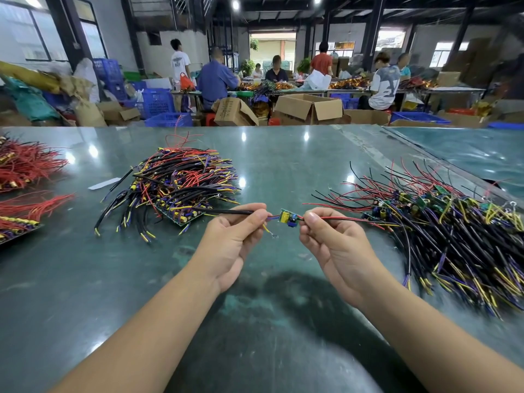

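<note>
A small green circuit board (287, 218) with a yellow part and a blue part hangs in the air between my two hands, above the green table (272, 165). My left hand (235, 239) pinches the black sheathed cable (226, 211) that leaves the board to the left; a short yellow wire with a ring terminal (270, 234) dangles below it. My right hand (331, 242) pinches the red and black wires (340, 219) that run off to the right.
A heap of wired boards (175, 188) lies ahead on the left, and another heap (442, 228) on the right. Bundles of red wires (25, 165) sit at the far left. A white slip (103, 183) lies near the left heap. Several people work at far tables among boxes and blue crates.
</note>
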Demonstrator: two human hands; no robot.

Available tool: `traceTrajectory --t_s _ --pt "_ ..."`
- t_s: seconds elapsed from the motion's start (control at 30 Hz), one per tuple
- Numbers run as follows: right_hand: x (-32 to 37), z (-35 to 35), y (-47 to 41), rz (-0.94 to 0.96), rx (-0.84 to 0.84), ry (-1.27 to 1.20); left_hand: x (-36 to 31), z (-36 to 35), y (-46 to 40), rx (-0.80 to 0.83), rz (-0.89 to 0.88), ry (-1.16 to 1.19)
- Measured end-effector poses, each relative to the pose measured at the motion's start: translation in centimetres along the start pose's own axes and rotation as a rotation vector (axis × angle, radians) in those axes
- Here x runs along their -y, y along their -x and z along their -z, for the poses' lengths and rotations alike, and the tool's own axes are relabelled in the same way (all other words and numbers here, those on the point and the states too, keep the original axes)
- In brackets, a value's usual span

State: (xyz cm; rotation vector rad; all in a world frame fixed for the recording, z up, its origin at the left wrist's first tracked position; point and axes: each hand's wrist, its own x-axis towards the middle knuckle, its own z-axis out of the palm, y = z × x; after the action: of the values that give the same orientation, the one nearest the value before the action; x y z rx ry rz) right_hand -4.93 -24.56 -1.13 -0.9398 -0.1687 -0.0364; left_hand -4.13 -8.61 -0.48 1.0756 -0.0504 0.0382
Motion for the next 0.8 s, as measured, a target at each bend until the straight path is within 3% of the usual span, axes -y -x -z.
traceTrajectory --t_s 0.13,0.23,0.33,0.47,0.7,0.8 --pt "-0.3 -0.9 0.6 0.054 -0.012 0.003 -0.2 0.0 0.0 -0.068 -0.003 -0.086" --pt "-0.5 -1.4 1.0 0.099 -0.041 -0.004 -0.2 -0.2 0.1 -0.082 0.03 0.034" --pt "-0.5 -1.6 1.1 0.118 -0.061 0.025 -0.1 -0.4 0.3 -0.048 0.078 0.127" --pt "-0.2 -1.4 1.1 0.116 -0.079 0.014 0.1 -0.6 0.5 0.017 0.103 0.059" --pt "-0.3 -1.5 1.2 0.048 -0.09 0.069 0.2 -0.7 0.4 -0.082 -0.165 -0.112" --pt "-0.3 -1.5 1.2 0.029 -0.123 0.118 0.2 -0.8 0.5 -0.1 -0.204 -0.13"
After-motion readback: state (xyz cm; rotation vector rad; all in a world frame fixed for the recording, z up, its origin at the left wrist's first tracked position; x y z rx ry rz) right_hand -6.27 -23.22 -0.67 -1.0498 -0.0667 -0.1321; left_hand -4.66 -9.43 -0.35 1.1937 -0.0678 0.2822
